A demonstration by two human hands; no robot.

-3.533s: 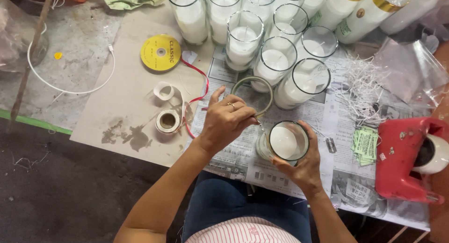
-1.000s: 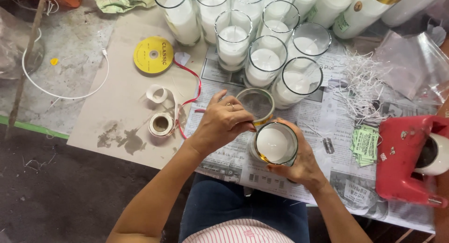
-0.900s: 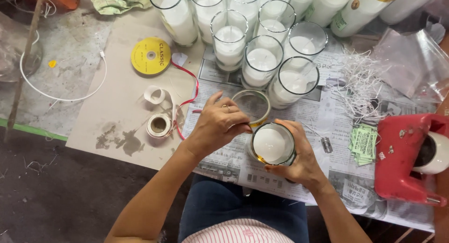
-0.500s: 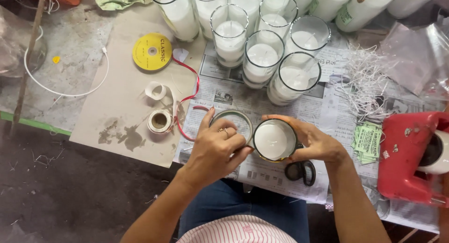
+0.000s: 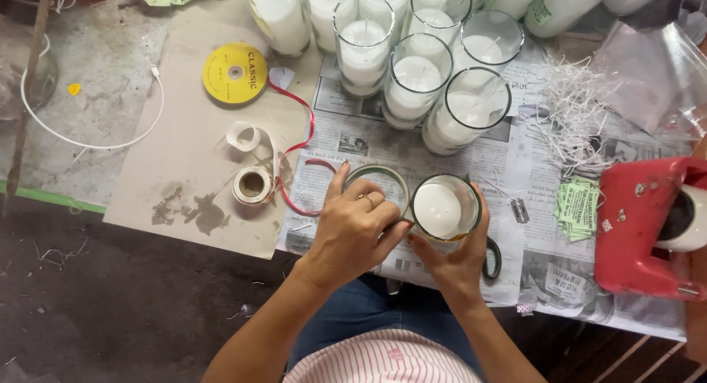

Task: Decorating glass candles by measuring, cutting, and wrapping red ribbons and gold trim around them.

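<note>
centrally, just below the middle of the frame, a glass candle jar filled with white wax is held above the newspaper-covered counter. the right hand is cupped beneath and behind the jar, palm up toward it, its grip clamped on the jar's lower wall with fingers wrapped round the far side and the thumb at the near side. the right forearm is seen rising from the lower right of the frame, the wrist bent back slightly.

the left hand is laid just left of the jar, knuckles up, the forearm running from the lower left. its index finger is stretched toward the upper part of the frame, while thumb and other fingers are closed together on a strip of clear tape at the jar's left rim; a ring is worn on one finger. a roll of clear tape is partly covered by this hand, lying on the newspaper and touching the jar's left side.

further up, a cluster of taller candle glasses is stood. at upper left a yellow ribbon spool is placed on brown card, with red ribbon trailing down from it beside a small white tape roll. at the right edge a red tool is rested, green labels just beside it.
</note>
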